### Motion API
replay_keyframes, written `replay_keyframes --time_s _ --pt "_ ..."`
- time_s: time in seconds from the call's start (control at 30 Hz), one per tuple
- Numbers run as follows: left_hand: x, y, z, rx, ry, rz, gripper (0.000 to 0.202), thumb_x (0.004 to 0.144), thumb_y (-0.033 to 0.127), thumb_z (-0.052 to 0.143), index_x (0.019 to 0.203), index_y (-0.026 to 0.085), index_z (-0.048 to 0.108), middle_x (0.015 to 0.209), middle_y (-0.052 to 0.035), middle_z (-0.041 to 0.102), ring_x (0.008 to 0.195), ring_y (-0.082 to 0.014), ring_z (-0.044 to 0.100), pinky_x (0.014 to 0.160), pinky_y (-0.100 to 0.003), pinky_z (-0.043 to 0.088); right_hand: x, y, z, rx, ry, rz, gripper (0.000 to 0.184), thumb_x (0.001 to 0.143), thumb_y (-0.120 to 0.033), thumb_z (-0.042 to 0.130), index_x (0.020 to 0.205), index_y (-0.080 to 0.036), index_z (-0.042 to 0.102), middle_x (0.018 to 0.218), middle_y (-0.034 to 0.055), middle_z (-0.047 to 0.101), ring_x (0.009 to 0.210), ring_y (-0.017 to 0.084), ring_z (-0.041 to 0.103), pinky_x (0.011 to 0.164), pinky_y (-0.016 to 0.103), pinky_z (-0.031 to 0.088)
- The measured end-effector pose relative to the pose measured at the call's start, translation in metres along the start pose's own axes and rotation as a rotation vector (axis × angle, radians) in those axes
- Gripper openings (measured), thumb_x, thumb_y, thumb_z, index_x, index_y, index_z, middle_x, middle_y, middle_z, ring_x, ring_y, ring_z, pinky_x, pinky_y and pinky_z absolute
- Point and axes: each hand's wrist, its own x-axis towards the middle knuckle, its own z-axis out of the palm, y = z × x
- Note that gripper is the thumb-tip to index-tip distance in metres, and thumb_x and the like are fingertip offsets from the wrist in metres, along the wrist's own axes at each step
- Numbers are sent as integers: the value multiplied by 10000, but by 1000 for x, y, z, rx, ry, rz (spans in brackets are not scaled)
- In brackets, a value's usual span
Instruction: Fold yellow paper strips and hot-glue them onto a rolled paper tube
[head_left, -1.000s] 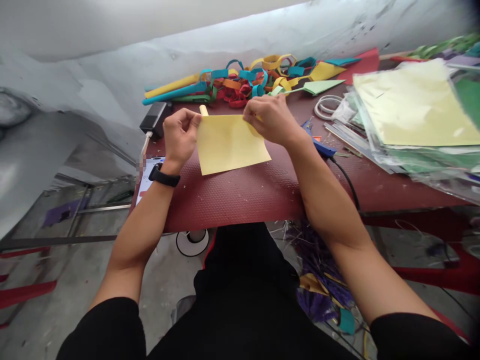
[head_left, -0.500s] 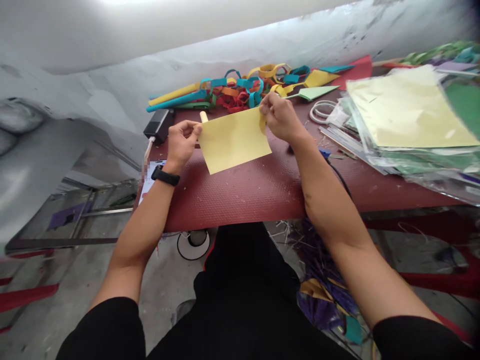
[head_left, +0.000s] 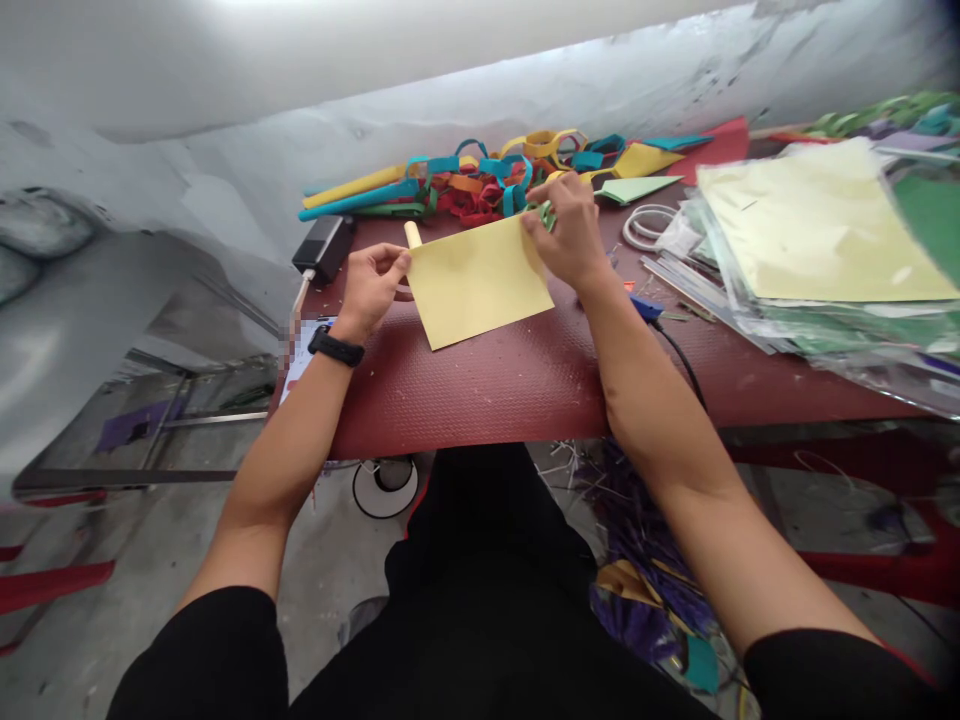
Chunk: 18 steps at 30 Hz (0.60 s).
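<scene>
A sheet of yellow paper (head_left: 480, 280) hangs tilted over the dark red table (head_left: 465, 400). My left hand (head_left: 373, 290) pinches its upper left corner between thumb and fingers. At the upper right corner is my right hand (head_left: 568, 230), its thumb and forefinger apart, with a bit of green showing through the gap. Whether the thumb still touches the paper is hard to see. Just behind the sheet's top edge, near my left hand, a small pale yellow roll (head_left: 412, 235) stands out.
Colourful paper chains (head_left: 495, 180) lie along the wall, beside yellow and blue rolled tubes (head_left: 360, 190). A black box (head_left: 322, 248) with a cable and a phone (head_left: 300, 355) are at left. Plastic-wrapped paper (head_left: 825, 225), a white cable (head_left: 646, 225) and a blue tool (head_left: 646, 308) lie at right.
My right thumb and forefinger have parted at the paper's upper right corner, where they were pinched before. The sheet and my left hand appear slightly further right in view.
</scene>
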Motion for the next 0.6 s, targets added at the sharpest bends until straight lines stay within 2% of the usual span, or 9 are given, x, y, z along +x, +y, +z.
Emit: replay_keyframes --time_s 0.03,0.1,0.2,0.27,0.37,0.5,0.6 --pt "-2 1 2 14 -12 26 190 939 343 858 894 185 764 788 -23 774 597 -133 730 453 -199 606 -4 -13 2 -48 26 -32 433 1035 -703 568 1225 -337 701 1438 131 672 1368 430 504 1118 723 420" --pt "-6 3 8 41 -53 80 272 920 438 884 892 191 772 785 -25 768 610 -138 729 455 -205 607 -12 -42 11 -90 -26 -152 353 1071 -601 580 1285 -352 712 1510 104 651 1451 440 422 1185 758 319" --pt "-14 6 16 56 -113 143 387 901 573 885 911 200 787 799 -32 762 648 -152 736 486 -227 624 -21 -80 28 -106 -170 -341 274 1121 -451 512 1221 -343 743 1493 80 670 1428 426 462 1201 751 277" --pt "-17 7 19 64 -109 157 425 897 615 878 912 200 784 800 -29 751 660 -154 736 500 -233 625 -23 -90 34 -121 -203 -376 322 1144 -384 439 1138 -319 754 1458 78 683 1417 418 478 1206 733 279" --pt "-15 7 17 97 -58 160 434 904 620 873 900 199 770 813 -24 747 685 -149 737 515 -221 614 -20 -78 31 -130 -207 -353 341 1138 -308 405 1102 -268 742 1416 122 682 1411 434 469 1194 748 272" --pt "-6 0 9 106 25 199 449 902 643 860 908 204 770 828 -27 763 687 -145 727 512 -216 588 -7 -36 19 -161 -173 -253 284 1129 -266 412 1109 -208 689 1388 191 661 1357 452 458 1142 783 254" --pt "0 -7 7 79 76 219 391 912 576 863 883 198 768 812 -28 769 677 -131 707 546 -213 580 1 -10 13 -209 -115 -150 264 1155 -297 408 1096 -206 649 1377 199 667 1301 397 447 1122 716 267"
